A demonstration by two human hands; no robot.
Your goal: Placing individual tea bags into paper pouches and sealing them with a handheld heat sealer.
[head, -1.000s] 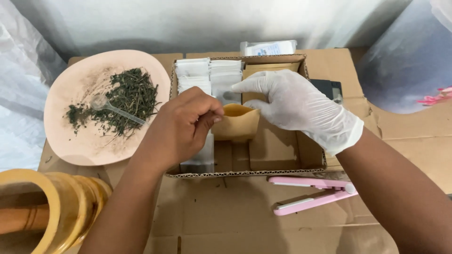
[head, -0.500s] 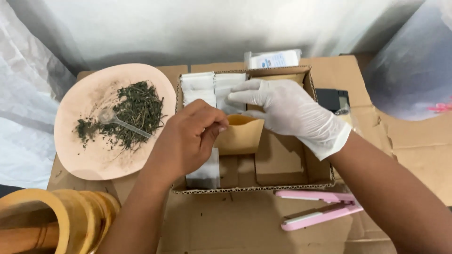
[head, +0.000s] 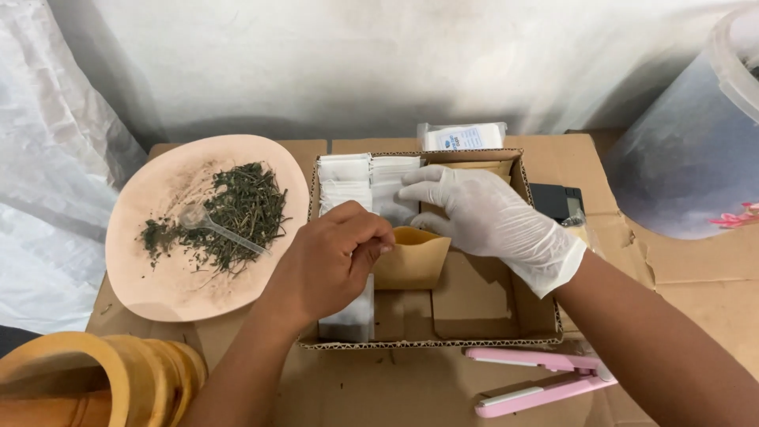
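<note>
My bare left hand [head: 332, 261] pinches the open rim of a small tan paper pouch [head: 411, 261] held over a shallow cardboard box [head: 431, 344]. The other side of the pouch's mouth is held by my right hand [head: 490, 217], which wears a white glove. Rows of white sachets [head: 356, 178] stand in the box behind and under my hands. Left of the box, a pink plate [head: 158, 285] carries a heap of dried green herb [head: 237, 213] with a clear plastic spoon [head: 205, 221] lying in it.
A pink clamp-shaped hand tool [head: 538, 379] lies in front of the box. A small black device [head: 557, 202] sits to the right of the box, a white packet [head: 462, 136] behind it. Yellow rings [head: 95, 375] at bottom left; a translucent tub [head: 696, 150] at right.
The view has shifted so everything sits a little lower and to the right. My hands stay on the pouch, with its mouth spread wider.
</note>
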